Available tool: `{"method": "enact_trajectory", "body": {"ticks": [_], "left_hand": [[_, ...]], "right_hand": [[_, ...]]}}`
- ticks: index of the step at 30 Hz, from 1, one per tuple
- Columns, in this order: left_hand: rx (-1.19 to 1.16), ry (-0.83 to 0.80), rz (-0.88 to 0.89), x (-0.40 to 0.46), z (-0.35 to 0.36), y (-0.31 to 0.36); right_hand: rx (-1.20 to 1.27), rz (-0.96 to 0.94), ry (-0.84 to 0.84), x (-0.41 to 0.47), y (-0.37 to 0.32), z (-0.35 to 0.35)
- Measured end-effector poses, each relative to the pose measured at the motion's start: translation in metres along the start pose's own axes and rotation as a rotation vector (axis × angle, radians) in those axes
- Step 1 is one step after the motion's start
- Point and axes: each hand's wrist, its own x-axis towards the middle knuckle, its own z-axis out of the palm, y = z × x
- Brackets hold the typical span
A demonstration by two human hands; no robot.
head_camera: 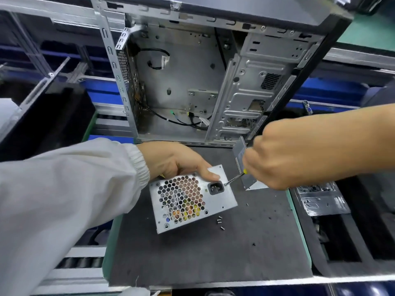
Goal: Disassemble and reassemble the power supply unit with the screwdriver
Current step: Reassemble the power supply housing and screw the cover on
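The silver power supply unit (193, 198) stands on the dark mat with its honeycomb grille and black socket facing up at me. My left hand (175, 161) grips its top edge, thumb pressed on the face beside the socket. My right hand (275, 161) holds the screwdriver (235, 178), whose yellow collar shows under my fingers. The screwdriver's tip sits on a screw just right of the socket. A grey metal cover panel (245, 165) stands partly hidden behind my right hand.
An open, empty computer case (213, 82) stands at the back of the dark mat (203, 253). Several loose screws (220, 222) lie on the mat below the unit. A clear tray of screws (320, 199) sits to the right. Black bins flank the mat.
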Motion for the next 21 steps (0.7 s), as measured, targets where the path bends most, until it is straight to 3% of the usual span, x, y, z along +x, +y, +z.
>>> {"method": "enact_trajectory", "body": {"ticks": [2,4,6,8,10,12,14,16,18,21], "left_hand": [[-0.003,0.000,0.001,0.001,0.003,0.000],[0.006,0.004,-0.001,0.002,0.007,0.000],[0.012,0.015,0.009,0.003,0.010,0.000],[0.008,0.028,0.012,0.003,0.012,0.000],[0.009,0.027,0.012,0.002,0.015,0.000],[-0.006,0.032,0.015,0.001,0.016,-0.002],[-0.021,0.033,0.025,-0.001,0.015,-0.004],[-0.038,0.007,0.032,-0.004,0.013,-0.006],[-0.044,-0.026,0.043,-0.006,0.010,-0.007],[-0.010,-0.017,0.069,-0.009,0.006,-0.009]], "right_hand": [[-0.105,-0.082,-0.015,0.004,-0.005,-0.001],[0.107,-0.051,-0.063,0.008,-0.008,-0.010],[0.519,0.202,-0.123,0.013,-0.014,-0.003],[1.131,0.470,-0.371,0.017,-0.009,0.003],[1.900,0.674,-0.683,0.022,-0.002,0.016],[2.379,0.788,-0.874,0.019,0.000,0.025],[2.636,0.742,-0.943,0.013,-0.001,0.025],[2.736,0.668,-0.926,0.006,-0.005,0.028],[2.573,0.580,-0.815,-0.003,-0.011,0.037],[2.182,0.615,-0.330,-0.013,-0.027,0.059]]}}
